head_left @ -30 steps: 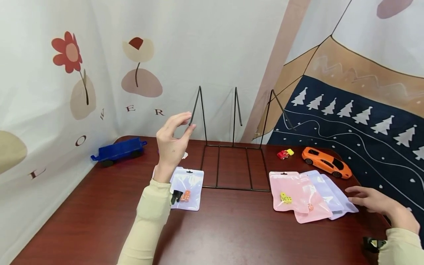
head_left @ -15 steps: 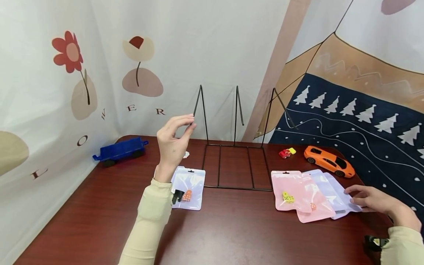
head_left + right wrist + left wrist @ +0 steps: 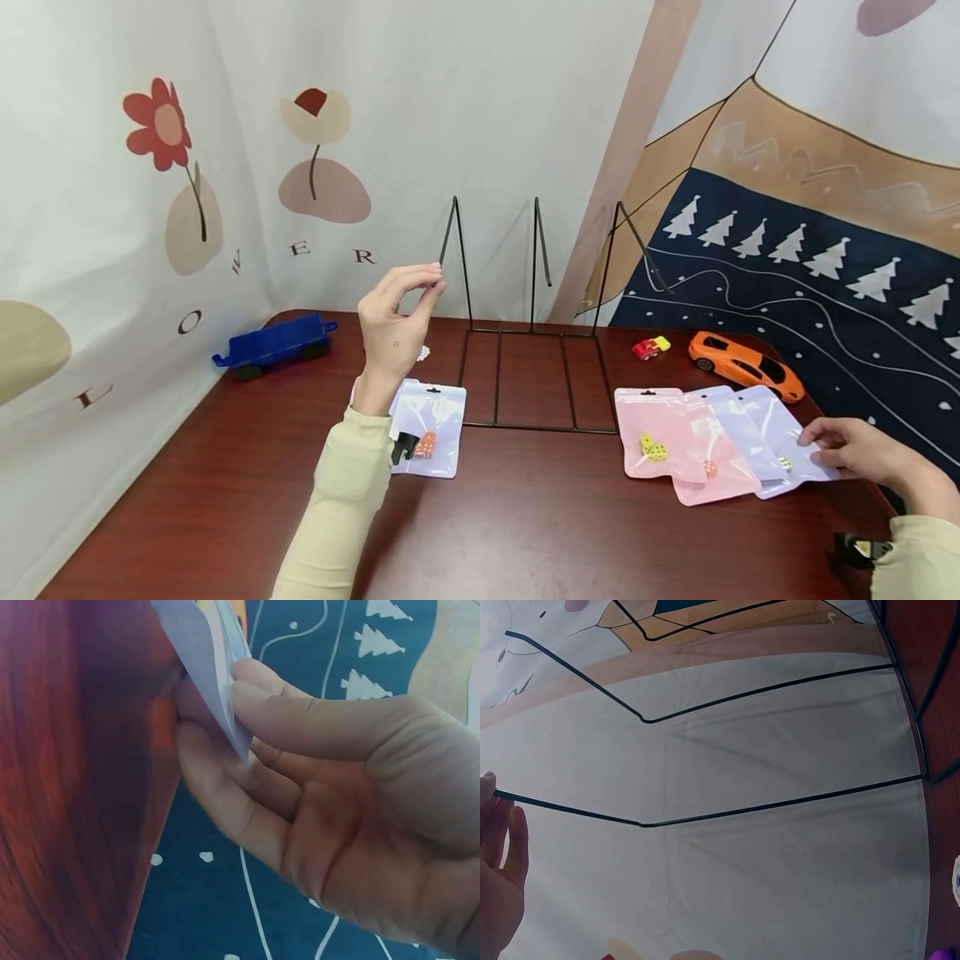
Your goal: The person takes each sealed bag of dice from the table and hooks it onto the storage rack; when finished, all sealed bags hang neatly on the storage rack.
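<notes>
Tabletop (image 3: 525, 521): reddish-brown, lower frame.
Left hand (image 3: 395, 321): pinches black wire rack (image 3: 532, 333), mid-frame.
Right hand (image 3: 862, 450): pinches lavender pouch (image 3: 778, 427), lower right.

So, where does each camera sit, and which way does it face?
Head: on the person's head, facing forward and down over the table; both sleeves, the left grip and the right grip show.
Left wrist: worn there, looking along the wire rack at the pale backdrop; part of the left grip shows at the left edge.
Right wrist: worn there, looking at the right grip pinching a lilac bag, dark-blue cloth behind.
Head and left wrist views share the left grip pinching the wire rack.
</notes>
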`<move>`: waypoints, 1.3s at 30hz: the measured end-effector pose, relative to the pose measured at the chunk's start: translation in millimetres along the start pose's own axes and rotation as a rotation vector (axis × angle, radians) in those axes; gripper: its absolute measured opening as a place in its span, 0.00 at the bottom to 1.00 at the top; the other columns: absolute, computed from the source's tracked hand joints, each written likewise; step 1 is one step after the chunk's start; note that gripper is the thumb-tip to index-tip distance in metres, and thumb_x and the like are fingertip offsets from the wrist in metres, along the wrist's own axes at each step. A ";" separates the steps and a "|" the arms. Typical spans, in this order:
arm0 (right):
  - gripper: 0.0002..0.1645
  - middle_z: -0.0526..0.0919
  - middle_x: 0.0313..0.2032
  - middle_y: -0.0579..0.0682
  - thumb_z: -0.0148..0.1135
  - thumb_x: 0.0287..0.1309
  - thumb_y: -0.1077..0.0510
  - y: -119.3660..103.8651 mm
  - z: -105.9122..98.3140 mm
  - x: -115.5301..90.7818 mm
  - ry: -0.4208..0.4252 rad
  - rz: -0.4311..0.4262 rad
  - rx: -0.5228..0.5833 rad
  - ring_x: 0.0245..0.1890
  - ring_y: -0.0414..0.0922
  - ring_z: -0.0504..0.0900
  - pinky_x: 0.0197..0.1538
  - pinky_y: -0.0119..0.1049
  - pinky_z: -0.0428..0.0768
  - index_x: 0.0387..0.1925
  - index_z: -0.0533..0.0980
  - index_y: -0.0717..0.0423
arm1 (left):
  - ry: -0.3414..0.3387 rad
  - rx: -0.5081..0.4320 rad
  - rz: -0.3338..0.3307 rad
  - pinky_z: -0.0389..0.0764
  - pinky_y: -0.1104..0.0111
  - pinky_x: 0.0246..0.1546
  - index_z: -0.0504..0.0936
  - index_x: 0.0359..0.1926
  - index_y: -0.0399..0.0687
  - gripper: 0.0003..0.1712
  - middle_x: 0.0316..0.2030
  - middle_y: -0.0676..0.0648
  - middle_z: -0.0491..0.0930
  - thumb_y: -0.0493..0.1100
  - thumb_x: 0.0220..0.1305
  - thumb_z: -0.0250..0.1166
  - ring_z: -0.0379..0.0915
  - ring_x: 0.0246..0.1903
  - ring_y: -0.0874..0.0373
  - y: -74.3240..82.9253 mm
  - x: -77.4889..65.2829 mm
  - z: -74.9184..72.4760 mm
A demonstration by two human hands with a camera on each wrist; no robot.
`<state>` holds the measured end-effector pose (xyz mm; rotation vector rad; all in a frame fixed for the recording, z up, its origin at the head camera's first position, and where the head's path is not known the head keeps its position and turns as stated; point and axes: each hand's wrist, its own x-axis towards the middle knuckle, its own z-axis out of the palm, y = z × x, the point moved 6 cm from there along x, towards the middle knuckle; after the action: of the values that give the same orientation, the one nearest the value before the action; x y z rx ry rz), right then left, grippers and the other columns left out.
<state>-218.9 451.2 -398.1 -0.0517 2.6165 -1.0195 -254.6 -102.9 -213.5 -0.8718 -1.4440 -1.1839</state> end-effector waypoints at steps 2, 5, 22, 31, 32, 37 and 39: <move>0.09 0.69 0.26 0.51 0.53 0.47 0.71 0.4 -4.9 -0.9 0.056 0.025 -0.060 0.23 0.41 0.69 0.23 0.33 0.74 0.34 0.70 0.70 | -0.001 0.003 -0.001 0.76 0.67 0.36 0.80 0.28 0.32 0.08 0.31 0.37 0.79 0.24 0.43 0.65 0.76 0.35 0.48 -0.6 -0.6 0.0; 0.07 0.71 0.26 0.53 0.53 0.46 0.72 -1.6 -16.0 -3.5 0.174 0.029 -0.190 0.22 0.42 0.68 0.21 0.33 0.72 0.31 0.74 0.68 | 0.001 0.005 0.000 0.75 0.65 0.38 0.80 0.28 0.32 0.06 0.31 0.37 0.79 0.25 0.44 0.65 0.76 0.35 0.47 -1.0 -0.8 0.0; 0.05 0.75 0.35 0.68 0.58 0.48 0.71 -56.9 -43.3 -22.2 0.766 -0.119 -0.346 0.22 0.41 0.69 0.17 0.21 0.66 0.31 0.76 0.67 | -0.007 0.020 0.028 0.75 0.64 0.38 0.80 0.28 0.32 0.07 0.31 0.37 0.79 0.25 0.43 0.65 0.76 0.35 0.48 2.1 1.3 1.0; 0.07 0.74 0.32 0.43 0.57 0.49 0.72 -91.2 -45.1 -32.3 0.919 -0.228 -0.222 0.22 0.22 0.63 0.25 0.09 0.65 0.33 0.77 0.64 | -0.007 0.028 0.025 0.75 0.64 0.39 0.82 0.30 0.37 0.08 0.33 0.43 0.80 0.27 0.45 0.66 0.76 0.37 0.52 -15.2 -6.3 -0.5; 0.08 0.73 0.32 0.38 0.57 0.49 0.72 -96.1 -44.1 -33.3 0.926 -0.245 -0.206 0.23 0.23 0.64 0.26 0.09 0.65 0.33 0.77 0.64 | -0.007 0.029 0.022 0.75 0.64 0.39 0.82 0.30 0.38 0.08 0.33 0.44 0.80 0.28 0.45 0.66 0.76 0.37 0.53 -17.3 -7.3 -0.7; 0.08 0.71 0.30 0.30 0.58 0.48 0.72 -121.2 -37.9 -38.5 0.930 -0.347 -0.120 0.24 0.31 0.67 0.24 0.13 0.67 0.33 0.78 0.64 | -0.007 0.032 0.023 0.75 0.64 0.39 0.82 0.30 0.38 0.08 0.34 0.44 0.80 0.28 0.45 0.66 0.76 0.37 0.53 -18.2 -9.1 -0.9; 0.08 0.73 0.31 0.33 0.59 0.47 0.72 -130.6 -35.5 -40.7 0.925 -0.387 -0.091 0.25 0.33 0.68 0.24 0.14 0.68 0.33 0.78 0.64 | -0.004 0.032 0.026 0.75 0.64 0.39 0.82 0.30 0.38 0.08 0.33 0.43 0.80 0.27 0.44 0.66 0.76 0.36 0.52 -14.8 -8.4 -1.0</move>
<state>-202.9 383.5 -275.1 -0.1416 3.5953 -1.2602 -266.6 -107.1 -224.9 -0.8687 -1.4470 -1.1380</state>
